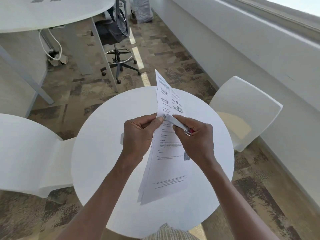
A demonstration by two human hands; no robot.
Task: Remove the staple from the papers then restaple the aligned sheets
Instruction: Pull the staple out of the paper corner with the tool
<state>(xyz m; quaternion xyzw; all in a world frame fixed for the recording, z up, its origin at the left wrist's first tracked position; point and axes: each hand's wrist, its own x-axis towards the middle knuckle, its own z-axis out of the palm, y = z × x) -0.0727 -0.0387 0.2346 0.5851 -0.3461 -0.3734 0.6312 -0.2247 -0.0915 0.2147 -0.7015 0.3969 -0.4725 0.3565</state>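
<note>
Frame centre: left hand [140, 129] pinches printed white paper sheets [164, 163]; right hand [194, 135] grips flat silver metal staple remover [174, 122], tip at pinched spot.

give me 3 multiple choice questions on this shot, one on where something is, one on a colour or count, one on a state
1. Where is the tip of the metal tool?
A. lying on the floor
B. at the papers' folded edge, beside the left thumb
C. on the left chair

2. What colour is the round table?
A. black
B. red
C. white

3. What is the left hand doing?
A. pinching the papers
B. resting flat on the table
C. hanging idle

Answers: 1 B, the tool in the right hand meets the sheets by the thumb; 2 C, its bare top is white; 3 A, thumb and fingers clamp the sheets' edge.
</note>
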